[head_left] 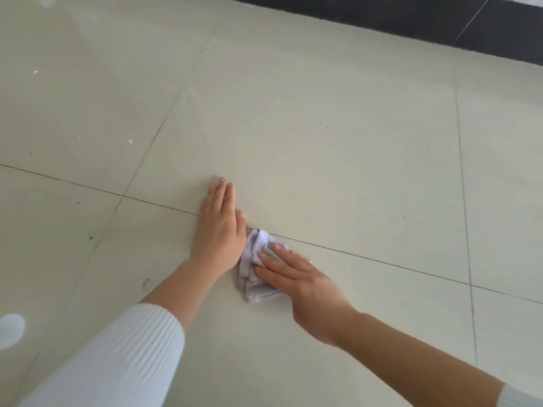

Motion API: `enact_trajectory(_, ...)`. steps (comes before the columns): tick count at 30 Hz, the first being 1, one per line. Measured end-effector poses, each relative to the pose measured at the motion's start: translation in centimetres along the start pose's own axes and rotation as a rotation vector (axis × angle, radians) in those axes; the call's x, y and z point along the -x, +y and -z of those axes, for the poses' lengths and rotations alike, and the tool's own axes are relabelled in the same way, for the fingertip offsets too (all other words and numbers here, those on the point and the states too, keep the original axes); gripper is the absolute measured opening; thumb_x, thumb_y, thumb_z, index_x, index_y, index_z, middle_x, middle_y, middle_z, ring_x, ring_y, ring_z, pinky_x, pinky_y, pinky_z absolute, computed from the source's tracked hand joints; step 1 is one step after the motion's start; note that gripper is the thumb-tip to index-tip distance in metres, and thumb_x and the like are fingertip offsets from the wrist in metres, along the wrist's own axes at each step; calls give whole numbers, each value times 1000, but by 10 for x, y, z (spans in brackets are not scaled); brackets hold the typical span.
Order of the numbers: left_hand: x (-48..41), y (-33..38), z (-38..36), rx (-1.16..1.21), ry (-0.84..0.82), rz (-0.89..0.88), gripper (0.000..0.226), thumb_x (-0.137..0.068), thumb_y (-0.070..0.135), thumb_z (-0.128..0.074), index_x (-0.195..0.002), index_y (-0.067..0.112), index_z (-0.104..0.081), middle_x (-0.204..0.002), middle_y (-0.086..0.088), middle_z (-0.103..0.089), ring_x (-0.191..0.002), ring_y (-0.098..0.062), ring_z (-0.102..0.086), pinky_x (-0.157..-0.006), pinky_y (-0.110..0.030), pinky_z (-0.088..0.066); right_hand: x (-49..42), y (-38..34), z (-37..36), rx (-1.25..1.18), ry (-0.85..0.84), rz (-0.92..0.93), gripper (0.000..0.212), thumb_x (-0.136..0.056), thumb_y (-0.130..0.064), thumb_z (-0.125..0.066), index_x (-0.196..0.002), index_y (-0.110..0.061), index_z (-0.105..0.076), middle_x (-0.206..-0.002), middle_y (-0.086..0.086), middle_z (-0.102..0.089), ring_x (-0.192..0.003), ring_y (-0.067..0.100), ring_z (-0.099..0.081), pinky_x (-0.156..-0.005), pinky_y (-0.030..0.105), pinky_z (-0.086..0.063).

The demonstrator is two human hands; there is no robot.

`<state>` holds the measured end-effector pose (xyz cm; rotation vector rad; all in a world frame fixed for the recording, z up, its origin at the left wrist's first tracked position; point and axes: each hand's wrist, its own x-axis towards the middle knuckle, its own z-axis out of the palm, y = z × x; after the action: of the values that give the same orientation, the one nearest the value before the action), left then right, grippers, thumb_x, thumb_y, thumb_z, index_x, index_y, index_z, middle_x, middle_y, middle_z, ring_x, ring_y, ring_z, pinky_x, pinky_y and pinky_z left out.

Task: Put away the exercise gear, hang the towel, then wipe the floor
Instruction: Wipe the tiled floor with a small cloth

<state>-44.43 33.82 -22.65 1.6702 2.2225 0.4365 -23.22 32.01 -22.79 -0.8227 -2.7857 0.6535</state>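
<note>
A small crumpled pale lilac cloth (255, 270) lies on the glossy cream floor tiles (323, 157). My right hand (302, 284) presses flat on the cloth, fingers stretched over its right part. Just left of the cloth, my left hand (219, 230) rests palm down on the bare tile, fingers together and pointing away from me, holding nothing. Its edge touches the cloth's left side. A dark grout line runs under both hands.
A dark strip (440, 19) borders the floor along the far top right. Small specks and white spots dot the tiles at left. A bright light reflection (11, 330) shows at the lower left. Open tile lies all around the hands.
</note>
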Motion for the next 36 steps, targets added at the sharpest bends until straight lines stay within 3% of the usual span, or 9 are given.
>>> enact_trajectory(7, 80, 17, -10, -151, -34, 51, 59, -99, 30, -25, -151, 4, -16, -161, -10, -9, -149, -23, -4, -118, -42, -2, 95, -17, 20, 45, -159, 180, 83, -66, 5, -24, -143, -21, -43, -154, -4, -33, -146, 17, -21, -112, 37, -35)
enact_trajectory(10, 109, 15, -13, -192, -38, 46, 59, -98, 31, -25, -150, 4, -21, -160, -11, -14, -148, -24, -10, -118, -43, -7, 110, 16, 46, 14, 87, -95, 85, -66, 14, -23, -140, -16, -49, -151, -1, -39, -142, 21, -31, -111, 34, -35)
enact_trajectory(13, 131, 12, -13, -208, -64, 48, 67, -93, 39, -15, -150, 4, -23, -159, -11, -17, -148, -23, -13, -118, -43, -9, 119, 63, 73, -57, 355, -609, 62, -87, 12, -39, -137, -22, -50, -149, 1, -42, -136, 25, -40, -104, 38, -42)
enact_trajectory(17, 140, 10, -6, -208, -132, 39, 70, -92, 42, -11, -152, 7, -15, -161, -7, -7, -149, -20, -4, -118, -40, -7, 102, 86, 78, 48, 221, -1033, 69, -87, 5, -37, -150, -21, -26, -160, -1, -14, -148, 21, -5, -118, 38, -19)
enact_trajectory(22, 136, 7, 15, -156, -236, -26, 59, -102, 29, -28, -153, 10, -6, -161, -3, 4, -148, -15, 5, -117, -27, -1, 40, 20, 50, 1, 107, -641, 81, -79, 12, -37, -153, -17, -18, -161, -1, -5, -148, 21, 4, -121, 38, -10)
enact_trajectory(27, 144, -9, 17, -123, -163, -47, 72, -91, 43, -9, -150, 4, -22, -160, -6, -14, -148, -17, -11, -117, -26, -8, 63, -59, -1, 2, -116, -26, 80, -75, 13, -47, -149, -11, -29, -159, 7, -15, -147, 30, -3, -118, 42, 2)
enact_trajectory(30, 151, -9, 11, -138, -154, -20, 81, -86, 48, 0, -150, 4, -21, -160, -7, -14, -148, -19, -11, -118, -28, -8, 80, -48, 3, 29, -255, 240, 70, -76, 4, -39, -144, -11, -40, -154, 8, -30, -144, 29, -20, -117, 40, -11)
enact_trajectory(33, 152, -3, 8, -146, -162, 20, 73, -91, 45, -8, -151, 5, -18, -160, -7, -11, -148, -20, -8, -119, -34, -8, 90, -5, 24, 99, -102, 117, 76, -65, -7, -26, -135, -14, -54, -145, 5, -47, -131, 29, -47, -107, 32, -38)
enact_trajectory(36, 152, 2, 8, -170, -182, 60, 58, -101, 31, -27, -152, 8, -13, -161, -4, -4, -149, -17, -2, -119, -38, -6, 113, 43, 56, 28, 155, -449, 83, -69, 11, -33, -147, -19, -36, -155, -2, -25, -143, 22, -27, -115, 26, -23)
